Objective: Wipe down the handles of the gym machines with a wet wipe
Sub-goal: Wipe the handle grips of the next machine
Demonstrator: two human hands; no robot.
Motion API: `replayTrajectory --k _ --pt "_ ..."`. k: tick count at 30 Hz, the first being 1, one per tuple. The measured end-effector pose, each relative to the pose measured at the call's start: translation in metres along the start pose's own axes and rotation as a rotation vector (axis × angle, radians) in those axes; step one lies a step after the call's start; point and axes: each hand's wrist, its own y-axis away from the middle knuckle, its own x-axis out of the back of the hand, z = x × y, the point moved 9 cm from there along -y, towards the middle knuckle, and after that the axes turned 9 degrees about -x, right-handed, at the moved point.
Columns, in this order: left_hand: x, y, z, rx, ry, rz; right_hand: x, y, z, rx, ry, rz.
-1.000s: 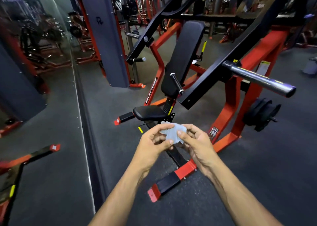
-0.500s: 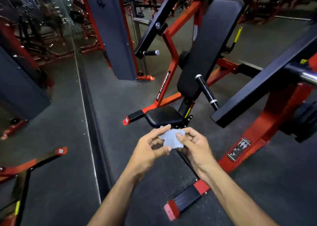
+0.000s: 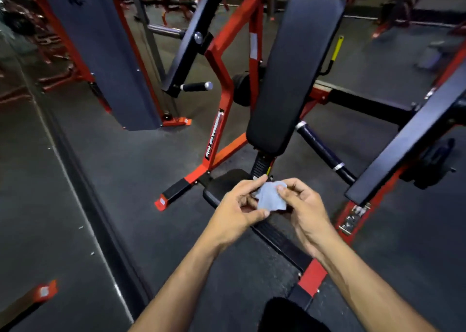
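A crumpled pale wet wipe (image 3: 270,197) sits between my two hands above the machine's black seat (image 3: 222,183). My left hand (image 3: 238,212) pinches its left side with thumb and fingers. My right hand (image 3: 303,209) pinches its right edge. The red and black press machine fills the view. Its right handle (image 3: 320,148), a black grip with silver collars, juts out beside the backrest (image 3: 293,69), up and right of my hands. The left handle (image 3: 196,86), a short black grip with a silver end cap, sticks out from the left lever arm, well beyond my hands.
A mirror wall (image 3: 32,180) runs along the left. A grey weight-stack column (image 3: 100,54) stands behind the left lever. The machine's base rail (image 3: 282,243) with red ends crosses the floor under my arms. A weight plate (image 3: 436,162) hangs at the right. Dark rubber floor lies around.
The view has moved closer to the machine and tipped down. Both hands keep working the wipe between them, now above the seat, with the right handle nearer.
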Motion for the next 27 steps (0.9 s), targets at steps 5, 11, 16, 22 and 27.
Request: replayTrajectory --k 5,11,16,22,27 --pt "-0.009 -0.038 -0.037 0.023 0.026 -0.158 0.022 -0.031 -0.004 0.012 0.013 0.137" --pt "-0.003 -0.101 -0.061 0.016 -0.053 -0.336 0.04 -0.093 -0.018 0.065 0.026 0.304" --pt "0.012 -0.205 -0.061 -0.1 -0.154 -0.332 0.06 -0.148 -0.035 0.169 0.099 0.45" --pt "-0.022 -0.3 -0.063 -0.341 -0.476 -0.606 0.127 -0.15 -0.051 0.251 0.434 0.877" --pt "-0.076 -0.355 -0.072 -0.518 -0.788 -0.835 0.16 -0.112 -0.078 0.317 0.707 1.237"
